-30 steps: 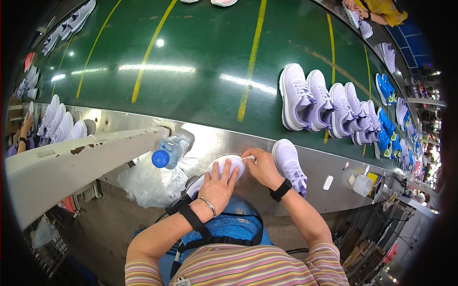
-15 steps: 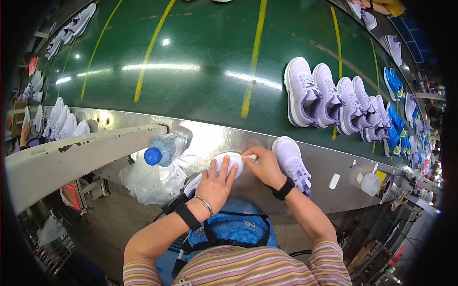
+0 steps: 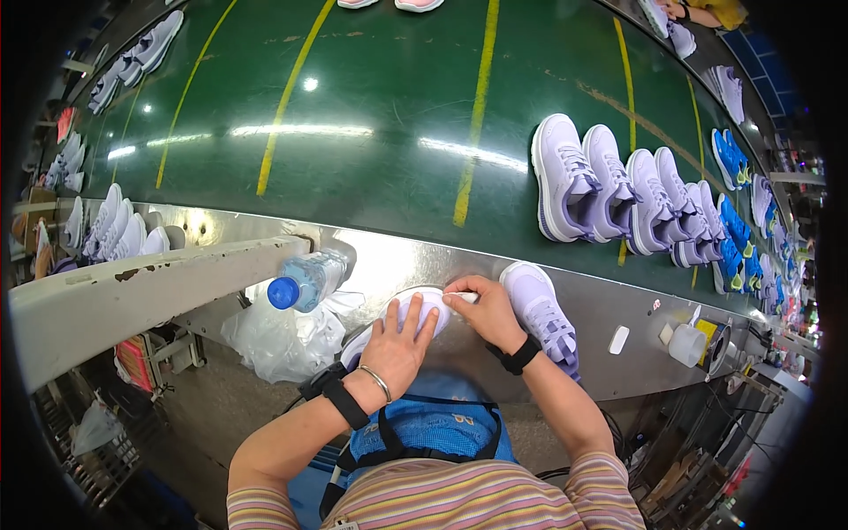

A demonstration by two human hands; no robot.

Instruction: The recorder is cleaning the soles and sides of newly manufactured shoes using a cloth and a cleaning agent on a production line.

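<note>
A pale lavender sneaker [image 3: 442, 320] lies on its side or tilted at the metal ledge, its toe toward my right hand. My left hand [image 3: 394, 350] holds it, fingers spread across the toe area; the thumb is hidden. Between the fingertips of my right hand [image 3: 496, 320] is a small white piece [image 3: 469, 298], pressed against the rim of the toe. I cannot make out what the piece is made of. Just right of that hand, a second lavender sneaker [image 3: 536, 303] stands on the ledge, toe pointing away from me.
Several lavender sneakers [image 3: 563, 172] and blue ones [image 3: 730, 212] stand on the green conveyor belt [image 3: 371, 177]. Left of my hands are a blue-capped water bottle [image 3: 305, 284], a plastic bag [image 3: 281, 338] and a white metal bar [image 3: 159, 291]. A white cup [image 3: 686, 343] sits right.
My right fingers have shifted slightly left along the toe's edge with the white piece. Pink shoes have come further into view at the far edge of the belt. My left hand stays nearly still.
</note>
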